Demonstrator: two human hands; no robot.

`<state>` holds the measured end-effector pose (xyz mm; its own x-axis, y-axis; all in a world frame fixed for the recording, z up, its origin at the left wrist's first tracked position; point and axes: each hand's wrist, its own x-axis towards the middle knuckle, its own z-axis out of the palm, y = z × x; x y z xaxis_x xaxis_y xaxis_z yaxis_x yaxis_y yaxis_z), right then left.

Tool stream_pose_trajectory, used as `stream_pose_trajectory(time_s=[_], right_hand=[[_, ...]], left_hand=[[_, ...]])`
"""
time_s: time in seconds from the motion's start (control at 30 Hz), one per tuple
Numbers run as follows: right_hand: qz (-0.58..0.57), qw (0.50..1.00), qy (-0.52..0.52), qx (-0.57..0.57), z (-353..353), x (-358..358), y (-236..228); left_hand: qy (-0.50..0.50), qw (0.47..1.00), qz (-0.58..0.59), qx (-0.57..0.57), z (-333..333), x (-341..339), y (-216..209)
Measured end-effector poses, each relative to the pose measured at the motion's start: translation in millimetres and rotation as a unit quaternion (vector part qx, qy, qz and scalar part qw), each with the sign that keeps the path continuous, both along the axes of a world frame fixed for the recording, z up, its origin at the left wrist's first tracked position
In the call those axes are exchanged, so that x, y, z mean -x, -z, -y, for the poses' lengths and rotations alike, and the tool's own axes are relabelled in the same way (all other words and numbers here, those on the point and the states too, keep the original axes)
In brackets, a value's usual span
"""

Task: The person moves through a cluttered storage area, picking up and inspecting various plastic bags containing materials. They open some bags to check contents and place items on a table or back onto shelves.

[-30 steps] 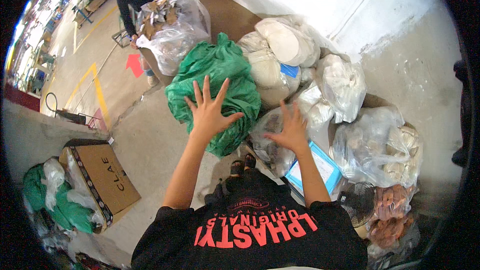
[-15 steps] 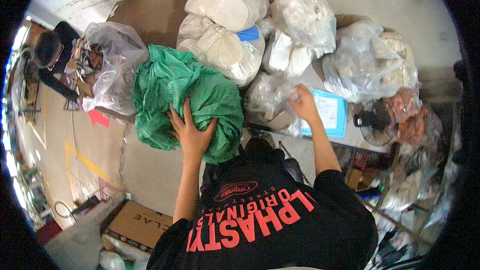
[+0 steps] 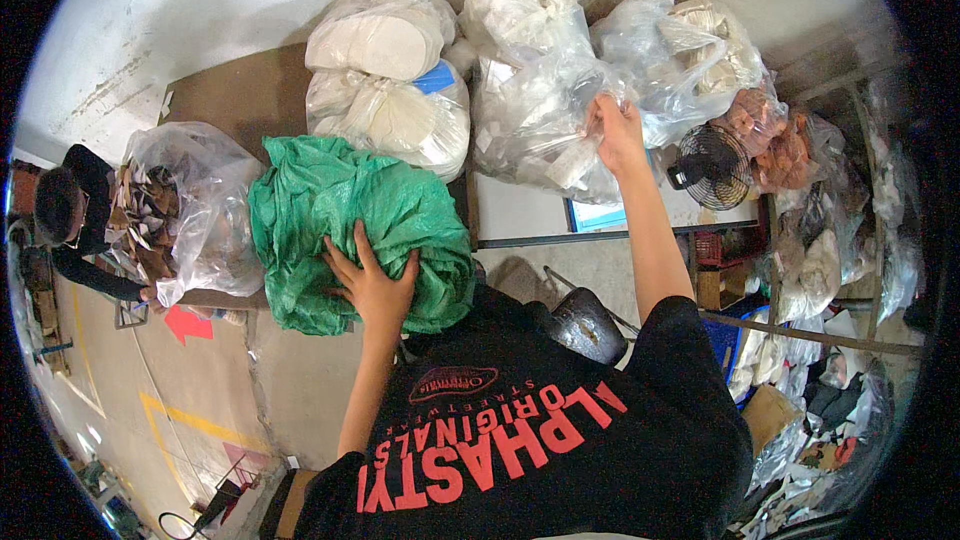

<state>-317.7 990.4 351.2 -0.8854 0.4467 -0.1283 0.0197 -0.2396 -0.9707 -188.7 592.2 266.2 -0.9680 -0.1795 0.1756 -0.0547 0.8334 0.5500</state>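
A: Largest entry first?
B: Table (image 3: pixel 520 212), pale top, dark front edge; most of its surface covered by bags, its left extent hidden.
A: Next in size?
B: Green sack (image 3: pixel 360 225), woven plastic, bulging and creased, at the left end of the exposed tabletop, before the person. Contents concealed; underside out of sight, so what bears it cannot be told.
A: Then?
B: Scrap bag (image 3: pixel 215 210), clear, beside the sack on the left, brown and grey offcuts showing at its mouth.
A: Behind the sack?
B: Pale-filled bags (image 3: pixel 385 105), clear, a pair, one above the other in view; lower part overlapped by green.
A: To their right?
B: Thin clear bag (image 3: pixel 545 125), over the table; contents blurred by wrinkles and glare, its outline merging with the bags behind.
A: Smaller articles?
B: Fan (image 3: pixel 712 168), black, round cage, right of that bag. Folder (image 3: pixel 598 216), light blue, only a strip exposed below the bag.
A: Hands?
B: Left hand (image 3: pixel 375 285): fingers spread, laid against the near side of the sack. Right hand (image 3: pixel 617 135): fingers curled, pinching plastic at the thin clear bag's right side; fingertips partly obscured.
A: Smallest?
B: Blue patch (image 3: pixel 434 78), among the pale-filled bags; nature unclear.
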Motion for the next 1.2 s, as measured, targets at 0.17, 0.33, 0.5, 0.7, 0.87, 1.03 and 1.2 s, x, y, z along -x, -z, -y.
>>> stream_pose_trajectory(time_s=[0.17,0.33,0.5,0.7,0.87,1.03,1.2], right_hand=[[-0.035,0.999,-0.024,-0.018,16,6,-45],[-0.045,0.996,-0.018,-0.076,28,7,-87],[-0.071,0.995,-0.019,-0.061,45,10,-139],[-0.118,0.989,-0.078,-0.042,71,25,-173],[-0.17,0.978,-0.116,0.022,151,55,-199],[-0.266,0.901,-0.295,0.176,203,43,-234],[-0.174,0.869,-0.401,0.232,218,28,-173]], left_hand=[[-0.006,1.0,0.003,0.006,1,0,4],[-0.003,1.0,0.006,0.002,-1,2,7],[-0.011,1.0,0.002,0.014,3,1,14],[-0.029,0.999,0.026,-0.031,4,-3,16],[-0.038,0.997,0.062,-0.015,1,-2,1],[-0.052,0.997,0.049,-0.038,-2,-6,-2],[-0.057,0.997,0.029,-0.048,1,-13,5]])
